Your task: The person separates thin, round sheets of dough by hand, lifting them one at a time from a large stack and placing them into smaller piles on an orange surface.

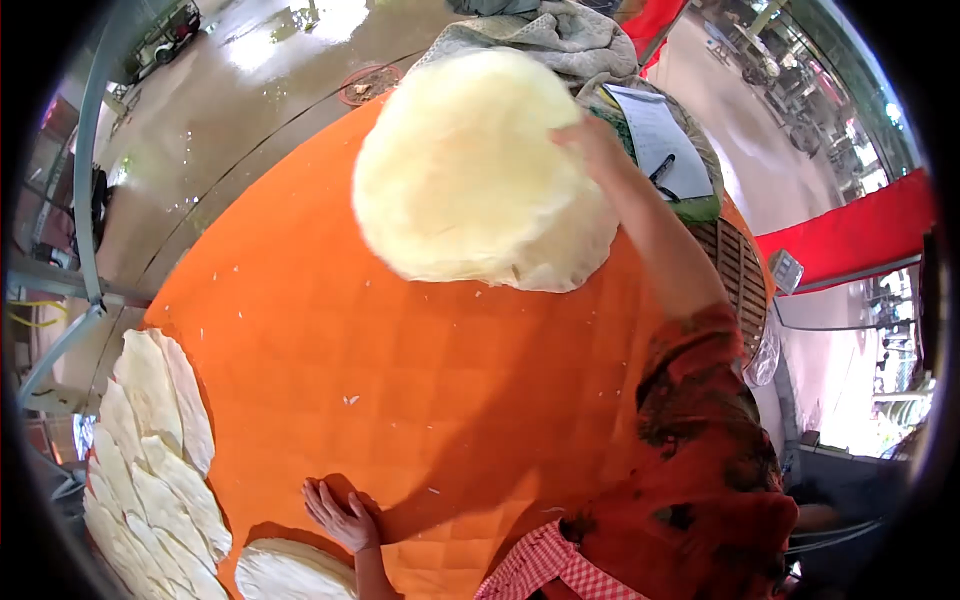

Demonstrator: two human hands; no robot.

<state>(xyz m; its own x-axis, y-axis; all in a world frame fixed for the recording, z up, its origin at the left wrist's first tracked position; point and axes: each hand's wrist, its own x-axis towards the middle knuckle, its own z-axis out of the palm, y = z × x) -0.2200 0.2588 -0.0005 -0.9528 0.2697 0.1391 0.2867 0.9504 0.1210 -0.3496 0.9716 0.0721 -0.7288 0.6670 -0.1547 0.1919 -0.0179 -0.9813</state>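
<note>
A large, pale, thin round flatbread (460, 170), perhaps a dough sheet, lies over the far part of the orange tabletop. My right hand (592, 142) reaches out to its upper right edge and is closed on it. Under it, the edge of another pale round (575, 245) shows at the lower right. Close to my body, my left hand (342, 515) is open with fingers spread above the orange cloth. Just left of that wrist sits a stack of pale rounds (295, 570), partly cut off by the frame.
Overlapping folded pale sheets (160, 470) line the left table edge. At the far right are a notepad (660, 140) with a black pen (662, 168) and a brown slatted basket (735, 265). Grey cloth (555, 40) is bunched behind the bread. White crumbs dot the orange cloth (330, 330).
</note>
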